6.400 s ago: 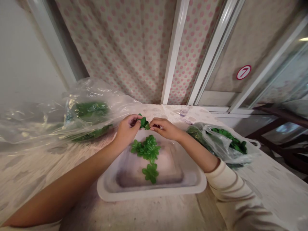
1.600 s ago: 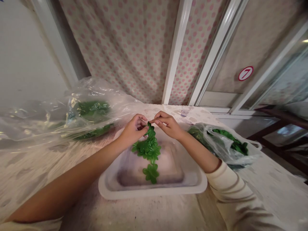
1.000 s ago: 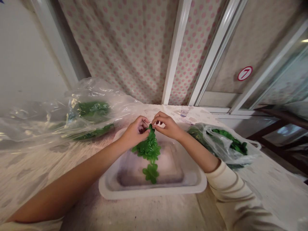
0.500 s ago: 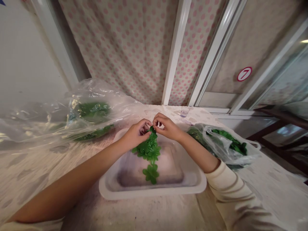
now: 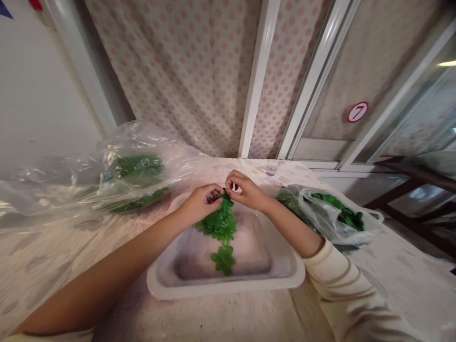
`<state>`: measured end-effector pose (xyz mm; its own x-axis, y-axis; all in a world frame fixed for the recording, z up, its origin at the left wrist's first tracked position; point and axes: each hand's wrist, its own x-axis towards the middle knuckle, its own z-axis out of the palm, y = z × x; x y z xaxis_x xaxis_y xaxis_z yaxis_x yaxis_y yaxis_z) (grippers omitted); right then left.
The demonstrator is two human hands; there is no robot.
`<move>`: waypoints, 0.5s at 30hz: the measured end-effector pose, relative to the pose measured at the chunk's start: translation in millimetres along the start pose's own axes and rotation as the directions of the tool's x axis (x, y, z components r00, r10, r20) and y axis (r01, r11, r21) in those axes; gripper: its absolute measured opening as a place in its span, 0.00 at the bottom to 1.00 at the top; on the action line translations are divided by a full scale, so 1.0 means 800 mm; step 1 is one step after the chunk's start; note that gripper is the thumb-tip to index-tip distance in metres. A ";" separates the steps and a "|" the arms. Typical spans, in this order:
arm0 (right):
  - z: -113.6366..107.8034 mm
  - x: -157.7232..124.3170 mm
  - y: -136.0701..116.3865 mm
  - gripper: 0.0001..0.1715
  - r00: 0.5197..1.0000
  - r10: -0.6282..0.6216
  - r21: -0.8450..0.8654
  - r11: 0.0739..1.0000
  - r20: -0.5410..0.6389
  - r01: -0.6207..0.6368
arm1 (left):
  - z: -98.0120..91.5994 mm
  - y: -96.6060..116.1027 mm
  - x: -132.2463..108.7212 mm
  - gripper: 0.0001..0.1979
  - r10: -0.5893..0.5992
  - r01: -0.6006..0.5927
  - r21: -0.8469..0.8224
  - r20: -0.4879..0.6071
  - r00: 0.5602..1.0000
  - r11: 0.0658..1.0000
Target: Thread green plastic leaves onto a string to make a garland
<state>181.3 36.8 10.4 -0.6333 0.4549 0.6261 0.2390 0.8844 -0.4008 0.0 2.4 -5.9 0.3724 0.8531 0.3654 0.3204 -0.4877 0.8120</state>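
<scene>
My left hand is closed, thumb and fingers pinching the top of a cluster of green plastic leaves. Facing it, my right hand pinches a small dark green leaf piece at the same spot; the fingertips hide its details. The cluster hangs or lies over the far part of a white plastic tray. Nearer to me in the tray, a lobed green leaf lies flat on the bottom, just below the cluster.
At the left lies a large clear plastic bag with green material inside. To the right, an opened plastic bag holds dark green leaves. A small clear cup stands near the table's far edge, before a dotted curtain.
My hands stay together at the top of the leaf cluster, with slight finger movement. The whole view has shifted a little; the tray and leaves appear unchanged.
</scene>
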 end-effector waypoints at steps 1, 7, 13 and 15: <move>0.000 0.000 0.000 0.05 1.000 0.001 -0.001 1.000 0.000 -0.001 | 0.000 0.000 0.000 0.07 -0.004 0.004 0.000 -0.004 1.000 1.000; 0.000 0.000 -0.002 0.06 1.000 0.009 0.006 1.000 -0.003 -0.009 | 0.000 0.003 -0.002 0.06 -0.027 0.028 0.045 -0.038 0.999 0.999; 0.000 0.001 -0.005 0.07 0.999 0.030 0.001 1.000 -0.014 -0.030 | -0.001 0.004 -0.002 0.12 -0.116 0.113 -0.039 -0.082 0.990 0.993; 0.000 0.001 -0.005 0.07 0.999 0.031 0.011 0.999 -0.016 -0.031 | -0.001 0.006 -0.001 0.13 -0.121 0.113 -0.062 -0.131 0.984 0.992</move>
<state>179.9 33.3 12.5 -0.6138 0.4838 0.6238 0.2506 0.8687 -0.4272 0.4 0.0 -2.0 0.2139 0.9226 0.3210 0.3056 -0.3753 0.8751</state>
